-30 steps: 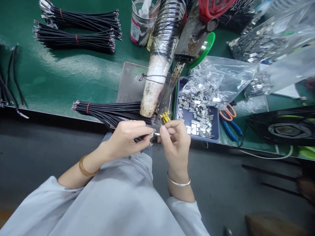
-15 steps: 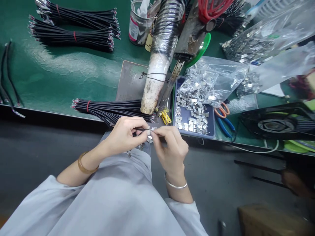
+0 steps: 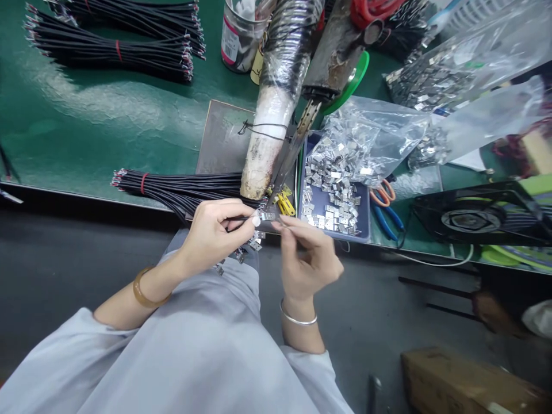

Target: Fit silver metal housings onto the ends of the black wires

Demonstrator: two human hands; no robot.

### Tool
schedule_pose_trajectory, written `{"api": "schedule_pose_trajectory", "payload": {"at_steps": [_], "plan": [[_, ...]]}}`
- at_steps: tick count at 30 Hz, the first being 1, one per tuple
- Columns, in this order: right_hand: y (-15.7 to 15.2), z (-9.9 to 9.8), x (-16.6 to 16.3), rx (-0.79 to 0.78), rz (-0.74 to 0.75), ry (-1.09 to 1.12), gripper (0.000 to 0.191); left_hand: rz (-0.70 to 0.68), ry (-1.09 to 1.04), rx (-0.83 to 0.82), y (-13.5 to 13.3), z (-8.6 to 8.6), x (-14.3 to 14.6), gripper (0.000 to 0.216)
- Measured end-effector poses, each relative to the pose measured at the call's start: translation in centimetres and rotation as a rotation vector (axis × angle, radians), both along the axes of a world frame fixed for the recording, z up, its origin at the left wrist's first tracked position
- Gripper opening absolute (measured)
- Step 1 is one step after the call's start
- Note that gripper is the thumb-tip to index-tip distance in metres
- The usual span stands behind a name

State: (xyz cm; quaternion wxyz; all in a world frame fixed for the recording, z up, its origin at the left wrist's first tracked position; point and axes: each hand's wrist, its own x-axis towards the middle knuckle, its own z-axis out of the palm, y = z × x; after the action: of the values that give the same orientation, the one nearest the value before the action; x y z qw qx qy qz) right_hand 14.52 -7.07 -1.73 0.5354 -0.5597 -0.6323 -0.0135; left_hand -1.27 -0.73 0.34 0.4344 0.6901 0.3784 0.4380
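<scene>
My left hand (image 3: 219, 233) is closed in a pinch on a thin black cable, with a silvery USB connector (image 3: 267, 216) poking out past the fingertips. Just right of that connector is my right hand (image 3: 309, 253), its thumb and index finger slightly apart and nothing visible between them. Several more metal connectors (image 3: 255, 241) hang below my left fingers, on cables mostly hidden by the hand. Behind the left hand, a bundle of black cables (image 3: 194, 187) tied with a red band lies along the bench edge.
Right of the hands, a blue tray (image 3: 317, 198) holds many loose metal connectors and a plastic bag. A soldering iron (image 3: 297, 141) and a wrapped hose (image 3: 259, 155) point down toward the hands. Pliers (image 3: 386, 210) and a fan (image 3: 474, 218) lie farther right. More cable bundles (image 3: 116, 49) lie back left.
My right hand has drawn off to the right from the left fingertips, leaving the USB connector in plain sight. My left hand keeps its pinch. The whole view has shifted slightly.
</scene>
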Motion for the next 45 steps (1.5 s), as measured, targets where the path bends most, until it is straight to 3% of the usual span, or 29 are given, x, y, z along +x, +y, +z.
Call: {"api": "schedule_pose_trajectory", "payload": {"at_steps": [3, 10, 20, 45], "plan": [[0.4, 0.0, -0.1, -0.072, 0.076, -0.024, 0.014, 0.040, 0.017, 0.016, -0.1, -0.2, 0.4, 0.020], [1.2, 0.4, -0.4, 0.004, 0.052, -0.089, 0.019, 0.132, 0.044, 0.058, -0.2, -0.4, 1.2, 0.017], [1.7, 1.1, -0.3, 0.007, 0.052, -0.106, 0.019, 0.209, 0.093, 0.311, -0.4, -0.7, 1.4, 0.016], [1.6, 1.1, 0.0, -0.007, 0.078, -0.188, 0.020, 0.228, 0.181, 0.343, -0.9, -0.6, 1.2, 0.017]]}}
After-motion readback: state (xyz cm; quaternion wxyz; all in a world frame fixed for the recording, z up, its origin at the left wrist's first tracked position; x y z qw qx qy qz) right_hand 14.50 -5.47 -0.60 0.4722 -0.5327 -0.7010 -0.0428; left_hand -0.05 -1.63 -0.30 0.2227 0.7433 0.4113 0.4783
